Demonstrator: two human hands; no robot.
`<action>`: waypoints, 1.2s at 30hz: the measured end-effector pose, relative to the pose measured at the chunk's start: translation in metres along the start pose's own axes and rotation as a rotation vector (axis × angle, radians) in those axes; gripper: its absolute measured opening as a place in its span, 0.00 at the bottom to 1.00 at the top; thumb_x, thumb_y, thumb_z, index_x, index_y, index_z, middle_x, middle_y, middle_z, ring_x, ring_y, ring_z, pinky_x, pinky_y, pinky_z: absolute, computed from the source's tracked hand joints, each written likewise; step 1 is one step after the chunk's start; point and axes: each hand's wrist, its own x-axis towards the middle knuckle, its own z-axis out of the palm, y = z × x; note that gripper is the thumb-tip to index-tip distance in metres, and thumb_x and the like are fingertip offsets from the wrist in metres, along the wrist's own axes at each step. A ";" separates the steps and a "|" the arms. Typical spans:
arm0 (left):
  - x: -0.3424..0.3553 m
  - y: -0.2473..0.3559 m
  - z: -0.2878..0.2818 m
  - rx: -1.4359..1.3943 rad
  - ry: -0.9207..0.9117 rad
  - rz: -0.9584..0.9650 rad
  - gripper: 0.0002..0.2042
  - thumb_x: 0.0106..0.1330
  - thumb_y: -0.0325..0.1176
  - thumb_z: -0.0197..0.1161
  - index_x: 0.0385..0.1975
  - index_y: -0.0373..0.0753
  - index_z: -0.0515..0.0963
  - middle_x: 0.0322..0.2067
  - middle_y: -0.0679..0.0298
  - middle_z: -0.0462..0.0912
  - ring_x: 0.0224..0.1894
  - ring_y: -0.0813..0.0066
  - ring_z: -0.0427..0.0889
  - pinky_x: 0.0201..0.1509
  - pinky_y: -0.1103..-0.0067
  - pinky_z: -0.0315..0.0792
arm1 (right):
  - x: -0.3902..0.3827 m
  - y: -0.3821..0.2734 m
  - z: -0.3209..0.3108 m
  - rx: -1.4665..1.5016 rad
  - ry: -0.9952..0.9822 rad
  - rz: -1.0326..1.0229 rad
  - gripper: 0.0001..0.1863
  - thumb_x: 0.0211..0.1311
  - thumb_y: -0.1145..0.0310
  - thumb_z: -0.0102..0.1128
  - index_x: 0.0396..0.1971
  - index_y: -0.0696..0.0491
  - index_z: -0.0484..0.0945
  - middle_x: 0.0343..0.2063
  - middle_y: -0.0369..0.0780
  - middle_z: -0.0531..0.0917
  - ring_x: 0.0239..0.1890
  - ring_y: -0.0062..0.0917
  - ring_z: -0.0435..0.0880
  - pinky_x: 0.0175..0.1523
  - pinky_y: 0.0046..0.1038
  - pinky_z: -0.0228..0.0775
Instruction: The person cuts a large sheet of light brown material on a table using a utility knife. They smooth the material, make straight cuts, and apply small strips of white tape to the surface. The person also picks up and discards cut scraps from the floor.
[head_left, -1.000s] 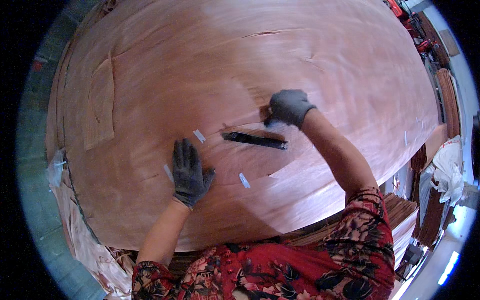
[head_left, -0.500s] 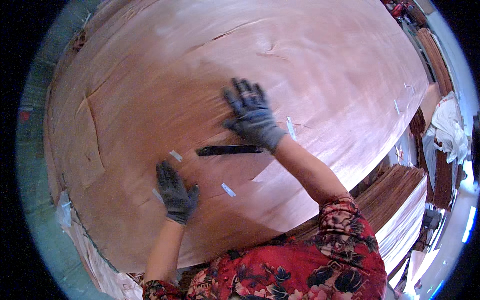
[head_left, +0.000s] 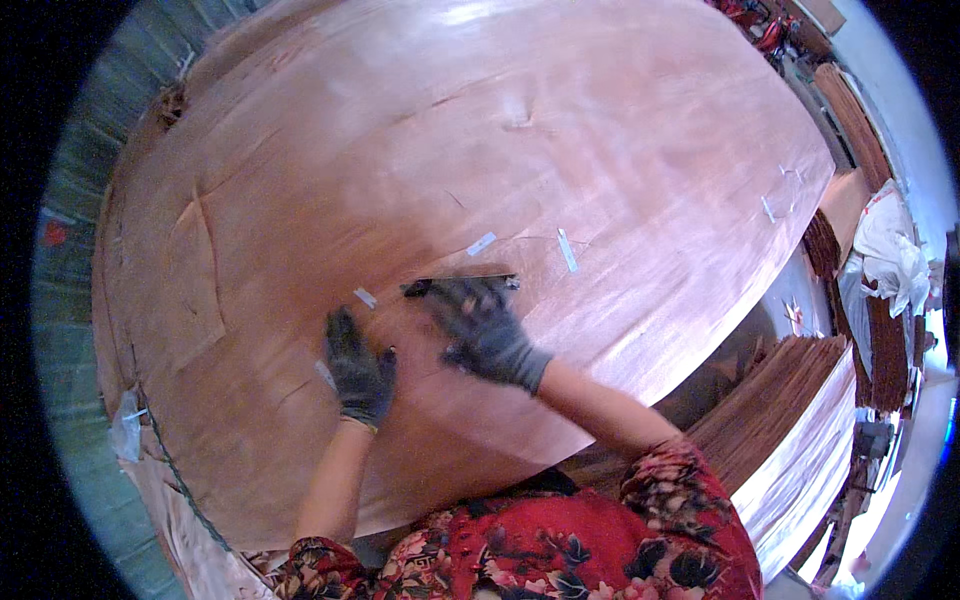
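A large thin reddish-brown wood veneer sheet [head_left: 300,200] spreads in front of me. My left hand [head_left: 358,372], in a dark grey glove, lies flat on it, fingers stretched forward and thumb out to the right. My gloved right hand [head_left: 482,330] is over the sheet's middle, blurred, its fingertips at a long narrow dark shape [head_left: 412,288] with a brown strip along its upper side. Whether that shape is a tool or a gap I cannot tell. Short pale tape pieces stick to the veneer: one [head_left: 366,298] beyond my left fingers, another [head_left: 481,244] above the dark shape, a third [head_left: 568,250] farther right.
A stack of brown veneer [head_left: 770,400] stands at the lower right. White plastic bags [head_left: 890,250] hang at the right edge. A small clear bag [head_left: 127,425] sits by the sheet's left edge. Cracks and a lifted edge [head_left: 205,250] mark the sheet's left part.
My right hand has come back toward me, from beyond the dark shape onto it. A tape piece beyond it now shows; the nearer one right of my left hand no longer does. The left hand stays.
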 end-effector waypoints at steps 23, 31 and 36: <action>-0.402 0.047 -0.098 -0.520 0.107 -0.447 0.18 0.61 0.30 0.56 0.52 0.37 0.69 0.60 0.50 0.59 0.61 0.54 0.60 0.63 0.60 0.55 | -0.121 -0.079 -0.005 -0.078 0.213 0.576 0.07 0.45 0.72 0.55 0.27 0.53 0.71 0.33 0.48 0.75 0.33 0.46 0.78 0.35 0.41 0.70; -0.415 0.080 -0.049 -0.766 -0.447 -0.575 0.17 0.60 0.30 0.57 0.50 0.37 0.70 0.56 0.51 0.63 0.57 0.55 0.63 0.60 0.62 0.58 | -0.338 0.059 -0.069 0.286 1.036 1.280 0.20 0.59 0.52 0.54 0.32 0.56 0.82 0.27 0.49 0.82 0.30 0.35 0.83 0.36 0.33 0.70; -0.394 0.100 -0.032 -0.768 -0.577 -0.625 0.16 0.60 0.31 0.58 0.49 0.37 0.71 0.54 0.51 0.65 0.55 0.56 0.65 0.58 0.63 0.59 | -0.438 0.147 -0.076 0.378 1.257 1.624 0.26 0.56 0.49 0.56 0.32 0.62 0.79 0.26 0.48 0.83 0.30 0.35 0.82 0.37 0.33 0.71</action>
